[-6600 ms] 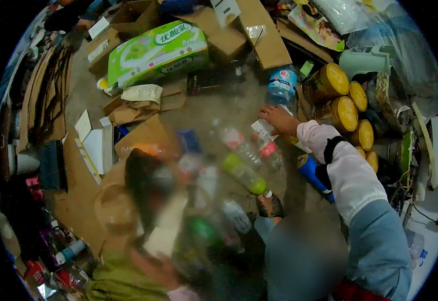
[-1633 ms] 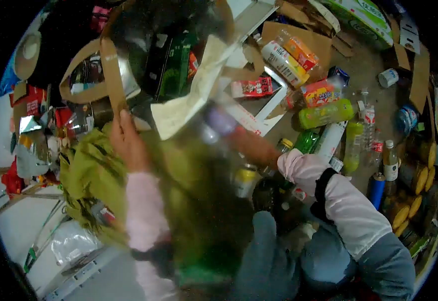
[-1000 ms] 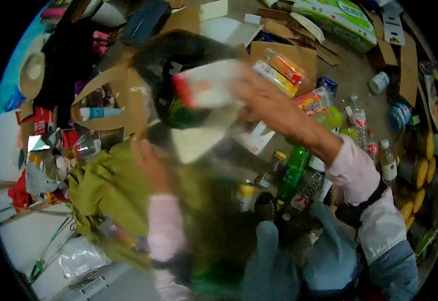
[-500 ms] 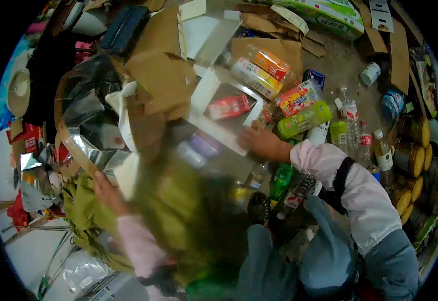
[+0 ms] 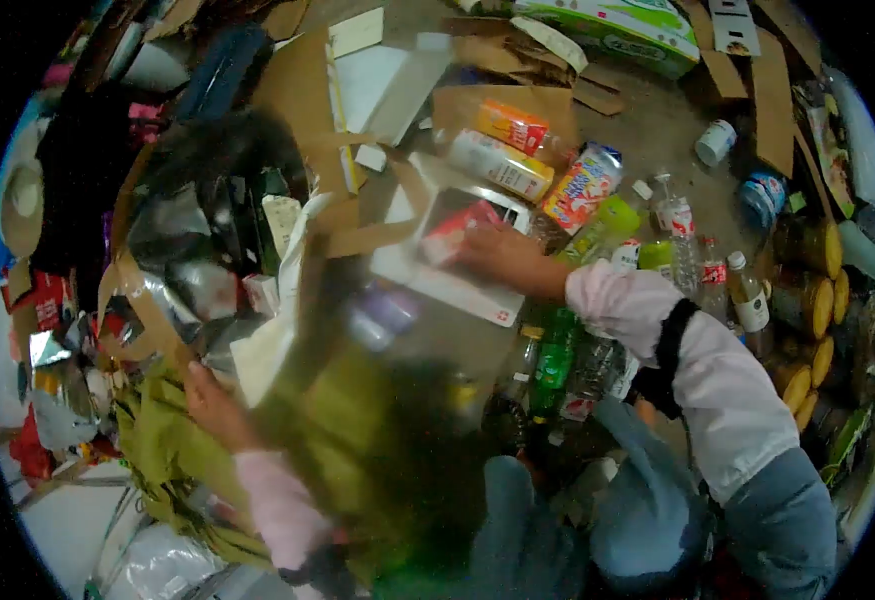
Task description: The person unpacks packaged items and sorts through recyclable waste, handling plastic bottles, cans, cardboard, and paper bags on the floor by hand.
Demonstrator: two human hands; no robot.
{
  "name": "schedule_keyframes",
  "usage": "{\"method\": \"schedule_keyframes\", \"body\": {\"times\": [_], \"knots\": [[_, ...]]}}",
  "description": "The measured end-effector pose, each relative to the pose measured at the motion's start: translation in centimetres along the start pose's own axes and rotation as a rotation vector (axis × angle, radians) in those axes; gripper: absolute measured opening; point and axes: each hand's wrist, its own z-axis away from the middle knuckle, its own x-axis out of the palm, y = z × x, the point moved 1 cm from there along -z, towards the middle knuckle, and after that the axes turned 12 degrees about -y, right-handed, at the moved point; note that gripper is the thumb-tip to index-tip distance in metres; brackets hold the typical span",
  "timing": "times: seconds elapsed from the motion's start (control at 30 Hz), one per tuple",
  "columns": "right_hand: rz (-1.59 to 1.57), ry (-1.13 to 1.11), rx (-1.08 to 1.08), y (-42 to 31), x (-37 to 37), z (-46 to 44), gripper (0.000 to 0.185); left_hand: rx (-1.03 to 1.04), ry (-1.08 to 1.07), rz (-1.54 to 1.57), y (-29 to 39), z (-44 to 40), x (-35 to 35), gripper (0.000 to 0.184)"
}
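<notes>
My left hand (image 5: pixel 215 402) grips the lower rim of an open cardboard box (image 5: pixel 153 312), which holds crumpled clear and dark plastic (image 5: pixel 172 225). My right hand (image 5: pixel 505 258) is closed over a red can (image 5: pixel 460 230), its fingers covering the can's right end. Beneath the can is a shallow white box (image 5: pixel 477 297). Beyond that hand, a yellow-and-white bottle (image 5: pixel 502 166) and an orange bottle (image 5: pixel 513 125) lie side by side. A colourful printed bottle (image 5: pixel 583 187) is close to my right wrist. A blurred purple-labelled bottle (image 5: pixel 387 308) lies between my hands.
Several clear bottles, among them a green one (image 5: pixel 555 362), crowd below my right forearm. Cans with yellow ends (image 5: pixel 819 275) are stacked at the right. A green-and-white carton (image 5: pixel 622 32) lies at the back. An olive cloth or sack (image 5: pixel 357 430) spreads in front of me.
My right hand has moved up and left from the white box's edge onto the red can. My left hand stays on the cardboard rim. The view has shifted slightly.
</notes>
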Motion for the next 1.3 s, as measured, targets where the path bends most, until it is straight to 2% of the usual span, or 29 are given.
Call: {"method": "schedule_keyframes", "body": {"times": [0.07, 0.1, 0.13, 0.2, 0.23, 0.33, 0.4, 0.43, 0.47, 0.57, 0.67, 0.73, 0.83, 0.87, 0.93, 0.97, 1.03, 1.07, 1.1, 1.17, 1.2, 1.23, 1.3], "knots": [[0.140, 0.041, 0.037, 0.7, 1.4, -1.1, 0.038, -0.108, -0.125, -0.086, -2.0, -0.7, -2.6, 0.056], [0.164, 0.071, 0.109, 0.9, 2.0, -1.6, 0.029, -0.045, -0.098, -0.227, -1.9, -0.6, -2.6, 0.058], [0.152, 0.126, 0.118, 1.2, 2.3, -1.8, 0.029, 0.014, -0.060, -0.371, -1.8, -0.5, -2.4, 0.059], [0.135, 0.236, 0.141, 2.1, 2.7, -2.0, 0.032, -0.110, 0.044, -0.255, -0.1, 0.1, -1.2, 0.060], [0.121, 0.173, 0.169, 2.4, 3.5, -2.4, 0.031, -0.044, 0.065, -0.141, 1.7, 1.0, 0.5, 0.045], [0.091, 0.065, 0.234, 2.9, 4.2, -2.6, 0.031, -0.114, -0.066, -0.320, -0.1, -0.2, -1.6, 0.059], [0.080, 0.107, 0.236, 2.1, 4.0, -1.7, 0.036, -0.057, -0.039, -0.157, 0.1, 0.1, -0.8, 0.053], [0.047, -0.112, 0.295, 0.9, 1.6, -0.9, 0.034, -0.056, -0.029, -0.132, 1.0, 0.5, -0.2, 0.052], [-0.007, -0.055, 0.301, 0.0, -0.7, 0.1, 0.039, -0.059, -0.023, -0.113, 1.6, 1.0, 0.1, 0.052], [-0.128, 0.138, 0.321, -1.2, -5.8, 5.6, 0.052, -0.087, -0.025, -0.380, 0.7, 0.5, -1.6, 0.053], [-0.126, 0.319, 0.368, -0.8, -10.1, 15.0, 0.063, 0.027, 0.031, -0.251, 1.6, 2.2, -1.7, 0.054], [-0.130, 0.317, 0.530, -1.2, -11.7, 22.8, 0.069, 0.096, 0.029, -0.217, 3.0, 3.4, -2.1, 0.055], [-0.251, 0.255, 0.745, -4.2, -10.3, 34.0, 0.071, 0.079, -0.002, -0.335, 4.1, 5.0, -4.7, 0.057], [-0.804, 0.279, 0.895, -6.1, -10.3, 36.3, 0.073, 0.061, -0.010, -0.400, 4.5, 5.4, -5.6, 0.057], [-0.852, 0.125, 1.100, -8.2, -6.1, 42.0, 0.075, 0.000, -0.054, -0.395, 7.7, 8.1, -5.6, 0.057], [-0.319, -0.023, 1.159, -8.1, -1.1, 45.2, 0.076, -0.028, -0.084, -0.451, 9.1, 9.4, -6.3, 0.057], [-0.205, 0.057, 1.233, -9.9, 3.1, 47.4, 0.076, -0.167, -0.108, -0.557, 11.5, 11.7, -7.4, 0.054], [-0.151, 0.098, 1.274, -10.4, 4.9, 48.3, 0.076, 0.066, -0.115, -0.343, 10.2, 11.9, -8.4, 0.048], [-0.198, 0.191, 1.245, -10.9, 6.0, 48.9, 0.075, 0.219, -0.129, -0.217, 5.6, 9.7, -10.8, 0.046], [-0.490, 0.321, 1.125, -12.9, 4.5, 48.1, 0.071, 0.255, -0.178, -0.297, 3.4, 8.4, -14.6, 0.049], [-0.562, 0.356, 1.129, -13.6, 5.0, 48.8, 0.069, 0.144, -0.206, -0.496, 4.8, 9.0, -15.1, 0.055], [-0.633, 0.393, 1.133, -14.3, 5.5, 49.5, 0.067, 0.141, -0.212, -0.474, 6.8, 11.6, -14.5, 0.058], [-0.503, 0.343, 1.182, -13.8, 8.3, 51.5, 0.063, 0.100, -0.246, -0.375, 6.9, 13.6, -14.2, 0.059]]}}
